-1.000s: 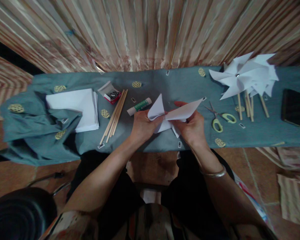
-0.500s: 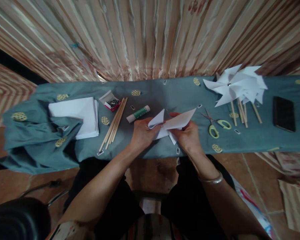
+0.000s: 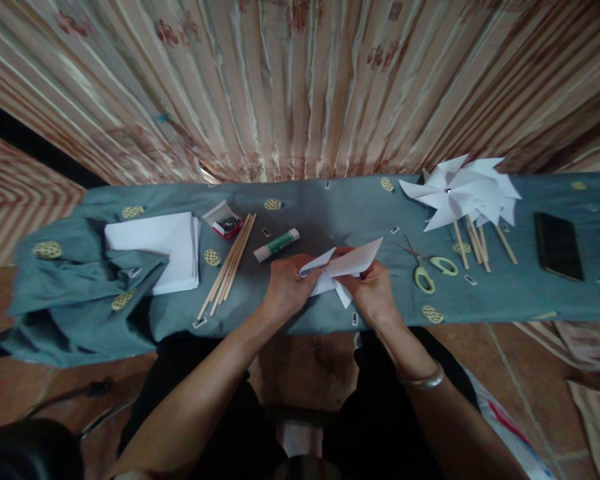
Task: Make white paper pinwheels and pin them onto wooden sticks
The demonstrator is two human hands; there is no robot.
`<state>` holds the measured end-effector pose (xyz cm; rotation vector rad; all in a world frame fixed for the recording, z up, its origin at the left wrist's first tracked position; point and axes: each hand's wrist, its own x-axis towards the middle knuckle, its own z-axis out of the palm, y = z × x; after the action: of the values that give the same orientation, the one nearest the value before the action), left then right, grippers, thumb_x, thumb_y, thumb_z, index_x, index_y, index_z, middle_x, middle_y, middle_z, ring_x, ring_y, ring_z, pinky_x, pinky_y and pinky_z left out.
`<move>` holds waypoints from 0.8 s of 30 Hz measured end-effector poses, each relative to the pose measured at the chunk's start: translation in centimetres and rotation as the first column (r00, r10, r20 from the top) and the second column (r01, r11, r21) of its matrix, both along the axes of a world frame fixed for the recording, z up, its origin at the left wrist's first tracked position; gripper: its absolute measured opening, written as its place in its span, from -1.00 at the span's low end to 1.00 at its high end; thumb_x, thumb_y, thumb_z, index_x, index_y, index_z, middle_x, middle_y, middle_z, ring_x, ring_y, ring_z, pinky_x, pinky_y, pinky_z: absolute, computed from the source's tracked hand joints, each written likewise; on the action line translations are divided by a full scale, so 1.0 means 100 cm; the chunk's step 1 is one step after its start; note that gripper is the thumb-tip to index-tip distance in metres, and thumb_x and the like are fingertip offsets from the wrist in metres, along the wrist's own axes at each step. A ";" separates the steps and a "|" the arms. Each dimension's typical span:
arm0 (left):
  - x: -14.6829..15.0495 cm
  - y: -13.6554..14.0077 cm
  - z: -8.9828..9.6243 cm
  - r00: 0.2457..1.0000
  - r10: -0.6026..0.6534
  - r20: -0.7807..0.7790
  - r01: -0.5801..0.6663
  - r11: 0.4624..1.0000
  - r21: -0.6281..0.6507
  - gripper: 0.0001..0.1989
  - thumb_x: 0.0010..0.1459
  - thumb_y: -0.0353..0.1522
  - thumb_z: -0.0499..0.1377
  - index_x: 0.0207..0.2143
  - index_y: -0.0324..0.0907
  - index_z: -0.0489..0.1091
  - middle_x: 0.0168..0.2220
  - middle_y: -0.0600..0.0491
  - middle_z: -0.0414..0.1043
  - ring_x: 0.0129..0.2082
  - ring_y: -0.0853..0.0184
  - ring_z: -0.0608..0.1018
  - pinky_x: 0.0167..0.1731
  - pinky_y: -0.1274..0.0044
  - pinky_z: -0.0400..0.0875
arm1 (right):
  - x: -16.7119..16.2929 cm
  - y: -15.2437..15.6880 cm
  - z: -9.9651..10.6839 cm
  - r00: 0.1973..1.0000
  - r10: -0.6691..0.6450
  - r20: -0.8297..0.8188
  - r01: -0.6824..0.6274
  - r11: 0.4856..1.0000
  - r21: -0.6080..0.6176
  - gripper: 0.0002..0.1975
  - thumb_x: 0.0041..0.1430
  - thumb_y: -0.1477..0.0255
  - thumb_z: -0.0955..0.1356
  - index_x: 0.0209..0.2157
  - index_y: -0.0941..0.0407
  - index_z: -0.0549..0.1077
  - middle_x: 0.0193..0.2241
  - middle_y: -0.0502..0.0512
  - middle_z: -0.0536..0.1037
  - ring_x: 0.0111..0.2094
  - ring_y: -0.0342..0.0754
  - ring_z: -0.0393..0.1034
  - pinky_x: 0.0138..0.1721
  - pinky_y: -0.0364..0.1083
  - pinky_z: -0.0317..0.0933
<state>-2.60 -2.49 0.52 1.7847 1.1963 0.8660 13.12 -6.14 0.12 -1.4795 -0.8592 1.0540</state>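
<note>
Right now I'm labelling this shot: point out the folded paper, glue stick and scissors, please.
Folded paper (image 3: 353, 260): head view, on its raised right flap.
Glue stick (image 3: 277, 245): head view, middle of its barrel.
Scissors (image 3: 420, 258): head view, near the pivot.

The cloth-covered table (image 3: 353, 207) carries, around its middle — white sheets (image 3: 180, 243) and wooden sticks (image 3: 234, 255) at nine o'clock, a glue stick (image 3: 277, 245) and open box (image 3: 228, 231) at ten, paper pinwheels (image 3: 465, 193) at two, scissors (image 3: 421, 257) and a dark phone (image 3: 559, 247) at three.

Black phone (image 3: 559, 246), pleated curtain (image 3: 300, 93); lower left, perhaps a stool (image 3: 30, 452).
</note>
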 end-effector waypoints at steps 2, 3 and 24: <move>0.000 0.000 0.001 1.000 -0.003 0.000 0.003 1.000 0.005 -0.82 0.16 -0.39 0.21 -0.28 -0.25 0.62 -0.31 -0.05 0.64 -0.35 0.26 0.62 -0.31 0.52 0.42 | 0.000 0.000 0.001 1.000 -0.007 -0.021 0.007 1.000 -0.012 -0.55 -0.32 0.30 0.56 -0.28 0.10 0.54 -0.38 0.08 0.67 -0.35 0.06 0.57 -0.26 0.02 0.46; 0.000 0.000 0.001 1.000 -0.004 0.000 0.004 1.000 0.004 -0.82 0.16 -0.39 0.21 -0.28 -0.24 0.62 -0.31 -0.05 0.64 -0.34 0.26 0.62 -0.31 0.52 0.43 | -0.001 0.001 0.002 0.999 -0.013 -0.031 0.012 1.000 -0.019 -0.54 -0.34 0.30 0.57 -0.29 0.10 0.55 -0.39 0.08 0.67 -0.35 0.06 0.57 -0.27 0.01 0.46; 0.005 0.002 0.005 0.986 0.067 0.151 -0.040 0.984 -0.174 -0.86 0.07 -0.39 0.26 -0.34 -0.22 0.62 -0.39 0.00 0.63 -0.38 0.25 0.62 -0.34 0.52 0.44 | 0.001 0.005 0.003 0.999 0.023 -0.045 -0.024 1.000 -0.015 -0.50 -0.32 0.23 0.60 -0.28 0.11 0.54 -0.40 0.07 0.67 -0.37 0.04 0.56 -0.29 0.01 0.44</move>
<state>-2.07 -2.33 1.03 1.5249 1.1835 0.8895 13.27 -5.66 0.40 -1.4563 -0.8403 1.1096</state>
